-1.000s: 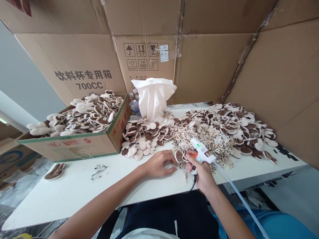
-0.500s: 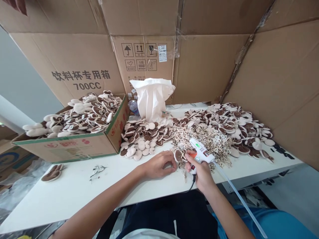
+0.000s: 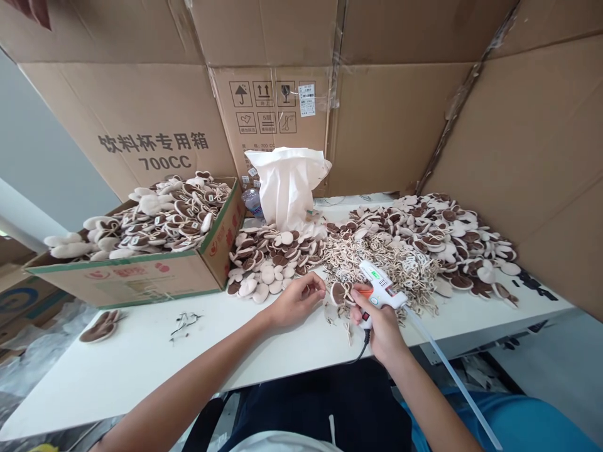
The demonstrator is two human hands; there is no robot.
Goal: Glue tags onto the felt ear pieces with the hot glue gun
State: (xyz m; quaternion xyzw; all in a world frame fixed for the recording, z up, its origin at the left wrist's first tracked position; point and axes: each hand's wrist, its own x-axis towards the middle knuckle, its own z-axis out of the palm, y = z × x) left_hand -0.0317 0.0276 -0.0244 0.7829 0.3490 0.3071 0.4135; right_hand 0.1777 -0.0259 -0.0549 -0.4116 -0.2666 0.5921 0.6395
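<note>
My right hand (image 3: 385,333) grips a white hot glue gun (image 3: 380,287) with a small green display. A long translucent glue stick (image 3: 452,373) sticks out of its back end, and a black cord hangs from the handle. My left hand (image 3: 298,301) is just above the table, fingers curled with the tips together; anything between them is too hidden to make out. Between my hands lies a brown and cream fabric piece (image 3: 338,293). Behind the glue gun spreads a heap of thin cream cord loops (image 3: 377,254), some with small white tags.
Fluffy brown and white pieces (image 3: 273,260) pile up beyond my left hand, more (image 3: 452,229) at the right. An open carton (image 3: 141,279) of similar pieces stands left. One piece (image 3: 100,326) and dark scraps (image 3: 184,325) lie on the white table (image 3: 155,376). Cardboard walls (image 3: 386,125) enclose the back.
My left hand has lifted from the table beside the brown piece and moved slightly left and away from me. My right hand and the glue gun have barely moved.
</note>
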